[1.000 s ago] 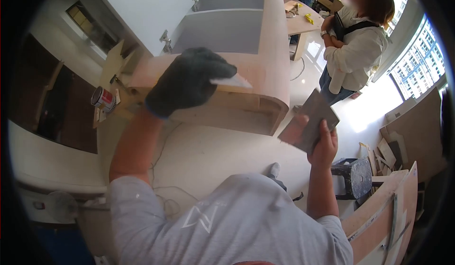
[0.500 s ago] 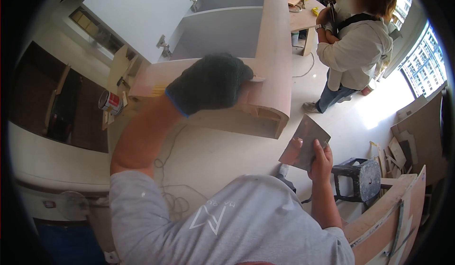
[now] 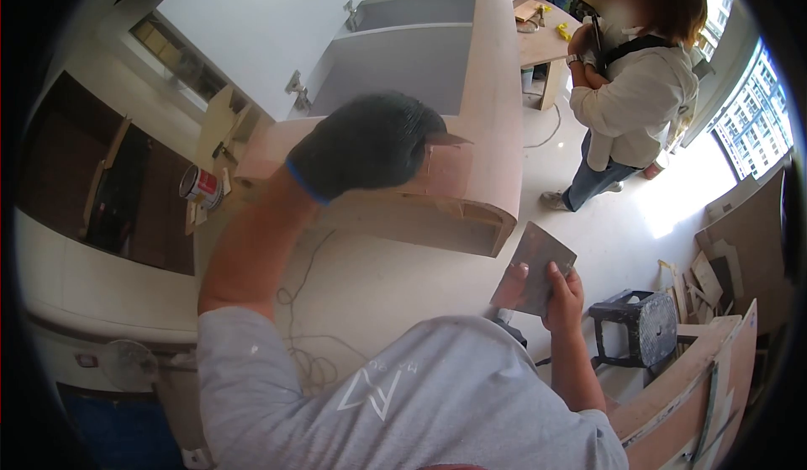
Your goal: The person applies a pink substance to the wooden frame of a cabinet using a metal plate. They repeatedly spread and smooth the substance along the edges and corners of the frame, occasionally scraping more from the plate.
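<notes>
My left hand [image 3: 366, 146], in a dark glove with a blue cuff, is closed over the pink-toned end panel of a cabinet [image 3: 490, 75]. From its fingers sticks a thin blade like a putty knife's [image 3: 450, 139]; the handle is hidden in the glove. Just below the blade, a pinkish smoothed patch [image 3: 448, 171] shows on the panel near its curved corner. Bare, my right hand [image 3: 565, 295] grips a thin, shiny, rectangular metal plate [image 3: 535, 272] by its edge, thumb on top, apart from the cabinet.
A white cabinet door [image 3: 261, 29] hangs open on hinges. A paint can [image 3: 200, 186] stands at left, with cables [image 3: 311, 352] on the floor. Another person [image 3: 630, 92] stands at right, near a worktable [image 3: 542, 41]. A black stool [image 3: 635, 327] and wood offcuts [image 3: 702, 281] are at lower right.
The blade has turned and now shows a flat, darker face. My left hand has shifted slightly left over the panel. The metal plate in my right hand has tilted and dropped a little.
</notes>
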Demonstrator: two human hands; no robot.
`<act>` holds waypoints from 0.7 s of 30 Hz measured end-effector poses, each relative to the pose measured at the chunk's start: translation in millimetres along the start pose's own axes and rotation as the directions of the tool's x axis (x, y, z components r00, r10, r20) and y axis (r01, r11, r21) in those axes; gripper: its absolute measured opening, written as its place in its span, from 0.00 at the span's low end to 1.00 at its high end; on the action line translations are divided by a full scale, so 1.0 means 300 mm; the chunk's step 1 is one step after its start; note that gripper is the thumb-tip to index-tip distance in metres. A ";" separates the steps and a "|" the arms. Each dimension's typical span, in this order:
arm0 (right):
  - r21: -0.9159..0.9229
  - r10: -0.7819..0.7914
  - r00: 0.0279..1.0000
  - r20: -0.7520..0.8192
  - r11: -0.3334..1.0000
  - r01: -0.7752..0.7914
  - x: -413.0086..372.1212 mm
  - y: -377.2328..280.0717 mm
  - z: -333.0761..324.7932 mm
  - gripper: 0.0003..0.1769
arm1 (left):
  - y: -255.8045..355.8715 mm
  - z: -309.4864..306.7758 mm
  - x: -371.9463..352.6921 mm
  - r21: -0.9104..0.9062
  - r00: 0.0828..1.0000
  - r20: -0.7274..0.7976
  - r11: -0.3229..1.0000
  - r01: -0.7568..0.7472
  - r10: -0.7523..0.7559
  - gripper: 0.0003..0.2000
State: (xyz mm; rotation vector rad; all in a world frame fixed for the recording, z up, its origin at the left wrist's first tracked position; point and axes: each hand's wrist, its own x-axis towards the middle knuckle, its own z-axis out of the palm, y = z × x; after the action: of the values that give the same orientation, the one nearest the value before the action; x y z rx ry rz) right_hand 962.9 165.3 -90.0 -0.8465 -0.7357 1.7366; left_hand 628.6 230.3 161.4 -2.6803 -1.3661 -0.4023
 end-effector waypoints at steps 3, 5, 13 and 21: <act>-0.009 -0.011 1.000 0.023 1.000 0.011 -0.008 -0.008 -0.001 0.18 | -0.048 0.057 0.044 0.004 0.998 0.047 0.999 0.040 -0.040 0.10; 0.007 -0.020 1.000 0.005 1.000 0.020 -0.010 -0.004 -0.006 0.17 | -0.056 0.073 0.049 -0.009 0.997 0.070 0.999 0.044 -0.043 0.09; 0.003 0.050 0.999 0.012 0.999 -0.050 -0.028 -0.004 -0.007 0.19 | 0.082 0.026 -0.054 -0.049 0.990 0.137 0.998 0.025 -0.018 0.11; 0.180 0.286 0.945 0.158 0.933 -0.312 -0.044 0.004 0.196 0.19 | 0.261 0.052 -0.322 -0.325 0.993 -0.104 0.945 0.023 -0.060 0.23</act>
State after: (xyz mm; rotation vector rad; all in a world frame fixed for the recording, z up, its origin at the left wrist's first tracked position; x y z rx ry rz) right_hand 917.1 147.6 -55.2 -0.7378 -0.5189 2.1166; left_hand 640.5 112.2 121.2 -2.8287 -1.4355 -0.8381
